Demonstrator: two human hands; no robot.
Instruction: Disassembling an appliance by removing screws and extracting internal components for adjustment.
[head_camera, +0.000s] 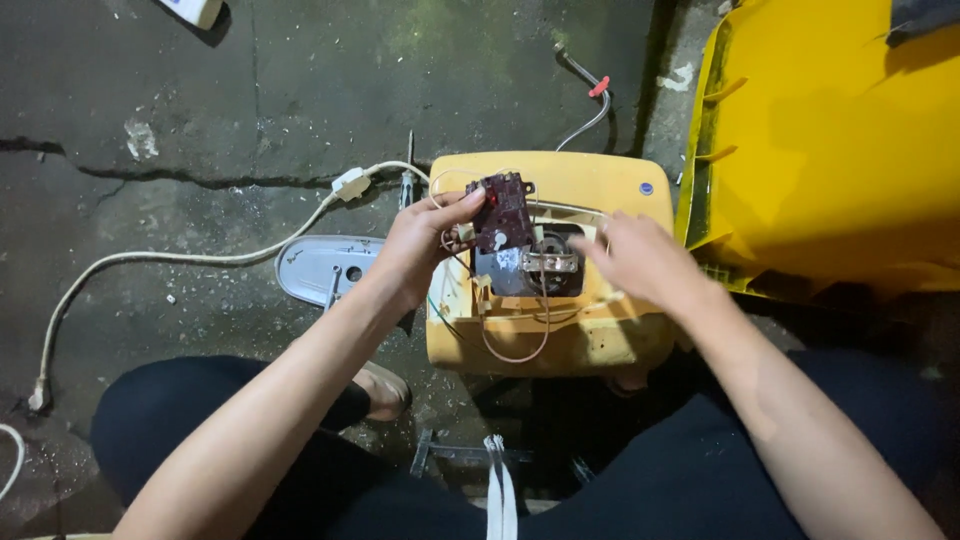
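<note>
**Circuit board lifted from open yellow appliance, floor-level work**

Here, the left hand (425, 245) pinches one dark red circuit board (503, 212) between thumb and fingertips, holding it upright just above the opening of one yellow appliance housing (560, 340). Thin pale wires (515, 350) run from the board down into the housing and loop over its front edge. The right hand (640, 262) hovers over the housing's right side, fingers spread and loosely extended, holding nothing; slight blur hides whether it touches the casing. Inside the opening sits one metal-framed component (548, 262), just beside the board.

Surroundings, outward:
- One grey oval cover plate (315, 268), flat on the floor, left of the housing.
- One white power cord (180, 258) with an inline switch, trailing left across the floor.
- One thin cable with a red tip (598, 88), behind the housing.
- One large yellow plastic bin (830, 150), at right, close to the housing.
- One sandalled foot (385, 390), beneath the left forearm.

Surface: dark, cracked concrete floor (200, 120), stained, littered with small pale flecks. The person's knees in dark trousers frame the work.
</note>
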